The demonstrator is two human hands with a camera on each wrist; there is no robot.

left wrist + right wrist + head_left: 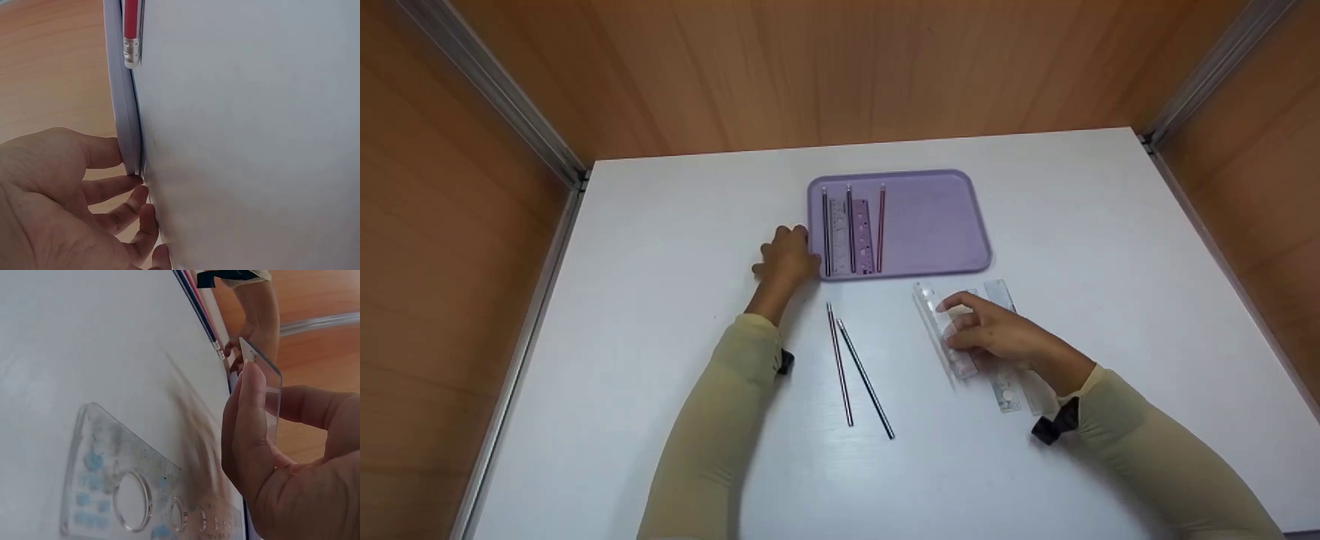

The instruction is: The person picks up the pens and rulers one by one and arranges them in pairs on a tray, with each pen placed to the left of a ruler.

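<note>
Progress: purple tray (945,225) near the far edge of the surface is already holding three pencils (851,229) and one clear ruler (864,236), laid side by side at its left end
Remaining: two pencils (859,371) are lying loose nearer the front edge, and clear rulers (1005,382) are waiting toward the right edge
Left hand (786,256): fingers are loosely curled, touching the tray's left rim; seemingly steadying it, gripping nothing else
Right hand (997,334): is pinching one clear ruler (269,396) between thumb and fingers, lifting its end off the surface; another ruler (121,495) is lying flat beneath
</note>
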